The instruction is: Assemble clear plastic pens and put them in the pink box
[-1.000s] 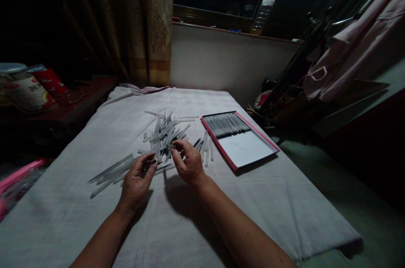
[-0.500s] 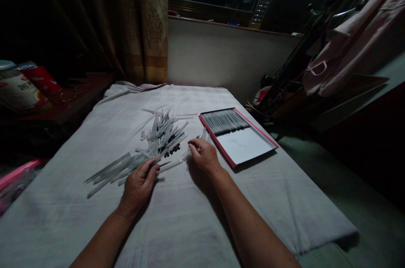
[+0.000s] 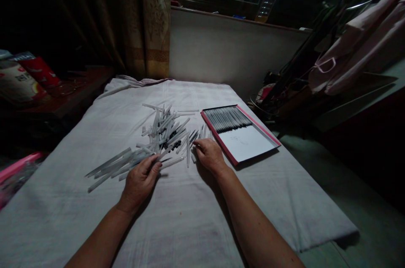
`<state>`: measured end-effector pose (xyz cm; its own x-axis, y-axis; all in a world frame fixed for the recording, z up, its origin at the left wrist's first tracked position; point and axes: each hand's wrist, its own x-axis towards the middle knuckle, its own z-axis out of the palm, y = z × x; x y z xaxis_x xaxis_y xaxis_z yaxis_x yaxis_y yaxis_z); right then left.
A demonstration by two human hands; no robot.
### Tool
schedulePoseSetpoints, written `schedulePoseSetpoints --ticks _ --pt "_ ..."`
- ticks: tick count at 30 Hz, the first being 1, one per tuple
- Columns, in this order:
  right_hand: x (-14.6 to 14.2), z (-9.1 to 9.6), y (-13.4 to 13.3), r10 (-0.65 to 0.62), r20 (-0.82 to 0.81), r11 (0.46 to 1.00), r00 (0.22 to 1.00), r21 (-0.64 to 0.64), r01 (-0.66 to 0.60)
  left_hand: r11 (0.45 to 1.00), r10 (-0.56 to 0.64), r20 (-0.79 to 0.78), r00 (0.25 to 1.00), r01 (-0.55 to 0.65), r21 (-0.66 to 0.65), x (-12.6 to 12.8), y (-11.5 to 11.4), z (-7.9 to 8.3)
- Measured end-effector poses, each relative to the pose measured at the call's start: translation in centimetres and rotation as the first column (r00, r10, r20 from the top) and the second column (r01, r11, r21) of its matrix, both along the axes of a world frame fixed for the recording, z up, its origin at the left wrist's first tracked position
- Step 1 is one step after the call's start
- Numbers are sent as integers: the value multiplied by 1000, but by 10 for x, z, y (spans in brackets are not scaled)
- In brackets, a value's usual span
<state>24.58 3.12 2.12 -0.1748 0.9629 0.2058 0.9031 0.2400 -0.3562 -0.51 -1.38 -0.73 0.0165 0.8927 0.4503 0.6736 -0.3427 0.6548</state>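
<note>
My left hand (image 3: 142, 179) is closed, thumb and fingers pinching a pale translucent pen barrel (image 3: 166, 151) that points up toward the pile. Many similar barrels (image 3: 164, 126) lie heaped on the cloth, with small black caps (image 3: 175, 146) among them. Over to the right, my right hand (image 3: 209, 154) has its fingertips together beside thin dark-tipped pen refills (image 3: 193, 136); whatever it pinches is too small to make out. One loose barrel (image 3: 188, 152) lies between the two hands. Several long barrels (image 3: 110, 166) fan out left of my left hand.
A shallow red-edged box (image 3: 249, 145) right of my right hand holds a row of dark-tipped pens (image 3: 226, 118). White cloth (image 3: 177, 221) covers the table. A side table (image 3: 72, 90) with containers stands left; a bottle (image 3: 270, 0) stands on the sill.
My right hand has shifted slightly right, and a loose barrel now lies left of it. The dark-tipped refills beside it show more fully. My left hand keeps its pinch; the view has tilted slightly.
</note>
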Motion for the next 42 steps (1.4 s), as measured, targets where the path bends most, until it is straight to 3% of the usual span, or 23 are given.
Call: schedulePoseSetpoints --ticks 5,11,18,21,27,30,32,35,38,40,42 --pt "12 12 -2 -65 182 996 981 -53 76 999 8 -10 1000 -8 -49 2 -2 6" --pt "-4 23 2 -139 324 980 936 -93 178 990 43 -7 999 -43 -132 4 -5 11" --pt "-21 41 32 -204 362 896 910 -305 322 994 20 -14 1000 -22 -108 2 -3 9" --pt "-22 46 43 -215 360 877 908 -338 342 996 18 -25 1000 -20 -92 2 -3 8" --pt "-9 43 39 -252 291 879 923 -329 344 998 -10 -40 999 7 -67 4 -5 12" --pt "-7 32 29 -249 -72 940 966 -258 223 998 -29 -44 999 27 -49 4 -5 13" --pt "-11 22 21 -234 -456 964 859 -226 143 998 -43 -52 998 41 -45 4 -5 12" --pt "-25 12 10 -264 -825 958 500 -285 35 998 -50 -57 997 48 -43 5 -5 10" --pt "-39 11 1 -323 -924 931 203 -349 -107 999 -45 -57 997 43 -31 5 -4 9" --pt "-45 13 -3 -347 -933 921 93 -358 -155 999 -46 -62 997 45 -21 5 -4 9" --pt "-50 16 -5 -328 -944 933 37 -330 -146 999 -50 -69 996 49 -15 6 -4 9"
